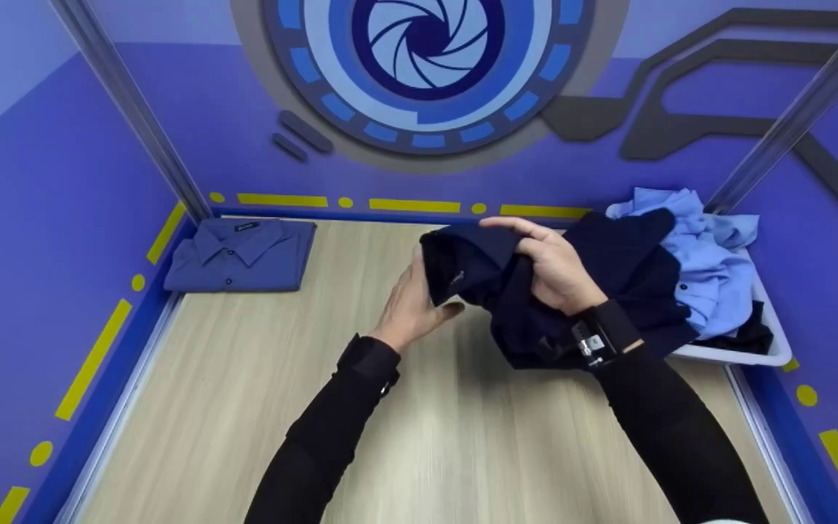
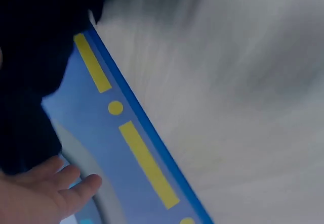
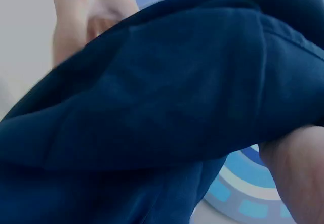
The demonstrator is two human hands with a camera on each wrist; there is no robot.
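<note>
A dark navy shirt [image 1: 481, 255] is bunched and held up over the table, its bulk trailing right towards the white bin. My right hand [image 1: 561, 273] grips it from the right, index finger stretched along the upper edge. At the shirt's left end, my left hand [image 1: 412, 302] rests against the edge with its thumb apart; some of its fingertips are hidden behind the cloth. In the left wrist view, the left hand's fingers [image 2: 83, 186] extend loosely beside the navy cloth. Taut navy cloth [image 3: 167, 87] with a stitched seam fills most of the right wrist view.
A folded blue-grey shirt [image 1: 248, 255] lies at the table's back left, collar up. At the right, a white bin [image 1: 772, 331] holds light blue shirts [image 1: 717, 269] and black cloth [image 1: 750, 335]. Purple walls [image 1: 361, 167] enclose the wooden table [image 1: 244, 407] at back and sides.
</note>
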